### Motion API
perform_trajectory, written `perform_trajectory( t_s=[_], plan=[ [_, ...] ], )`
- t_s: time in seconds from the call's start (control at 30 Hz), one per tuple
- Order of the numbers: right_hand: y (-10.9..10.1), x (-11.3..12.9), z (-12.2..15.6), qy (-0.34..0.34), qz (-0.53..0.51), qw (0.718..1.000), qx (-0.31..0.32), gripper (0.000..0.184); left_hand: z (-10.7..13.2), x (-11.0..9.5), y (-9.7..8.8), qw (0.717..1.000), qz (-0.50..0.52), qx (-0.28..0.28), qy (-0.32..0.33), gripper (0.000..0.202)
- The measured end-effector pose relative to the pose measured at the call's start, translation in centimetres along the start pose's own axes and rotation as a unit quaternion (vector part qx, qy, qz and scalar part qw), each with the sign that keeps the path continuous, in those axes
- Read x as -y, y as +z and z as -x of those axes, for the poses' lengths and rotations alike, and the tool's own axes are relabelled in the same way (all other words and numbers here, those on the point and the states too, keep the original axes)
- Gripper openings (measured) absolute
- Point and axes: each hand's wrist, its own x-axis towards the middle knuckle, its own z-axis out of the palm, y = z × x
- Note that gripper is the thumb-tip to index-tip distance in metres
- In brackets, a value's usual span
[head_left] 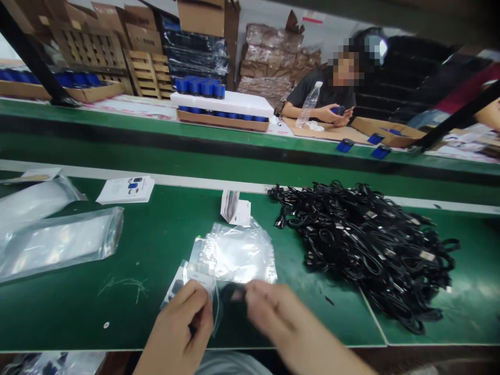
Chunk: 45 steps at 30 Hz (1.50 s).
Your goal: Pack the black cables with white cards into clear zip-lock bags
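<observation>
My left hand pinches the edge of a clear plastic bag near the table's front edge. A white printed leaflet shows in or behind that bag; I cannot tell which. Just to its right, my right hand closes on a dark, blurred black cable at the bag's opening. Beyond both hands lies a stack of flat clear bags. Small white folded booklets rest at its far edge. To the right spreads a large heap of black USB cables.
Large clear plastic packs lie on the left of the green table, near a stack of printed leaflets. Across a raised ledge, a person holds a blue item beside a plastic bottle. Blue items sit on a white box.
</observation>
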Motion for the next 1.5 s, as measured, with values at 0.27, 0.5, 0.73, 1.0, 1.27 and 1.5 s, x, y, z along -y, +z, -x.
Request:
perform_trajectory(
  t_s=[0.27,0.5,0.73,1.0,1.27,1.5],
  plan=[
    [5.0,-0.2,1.2,0.020,-0.117,0.993,-0.012,0.031,0.9,0.7,0.1,0.999,-0.012,-0.047,0.013,0.022],
    [6.8,0.3,0.9,0.004,0.006,0.998,-0.062,0.035,2.0,0.6,1.1,0.992,-0.079,-0.084,0.040,0.015],
    [4.1,0.6,1.3,-0.013,-0.138,0.988,0.069,0.054,2.3,0.1,0.9,0.984,-0.123,-0.094,0.088,0.014],
    [3.9,-0.4,1.4,0.044,-0.287,0.954,0.076,0.038,2.1,-0.4,0.7,0.984,-0.114,-0.092,0.103,0.015],
    [7.8,-0.2,0.9,0.114,-0.255,0.943,-0.184,0.011,2.1,-2.4,1.1,0.978,-0.080,-0.161,0.101,0.019],
    [7.7,-0.5,1.0,0.099,-0.185,0.961,-0.182,0.016,2.5,-2.8,1.2,0.972,-0.055,-0.194,0.119,0.019]
  ],
)
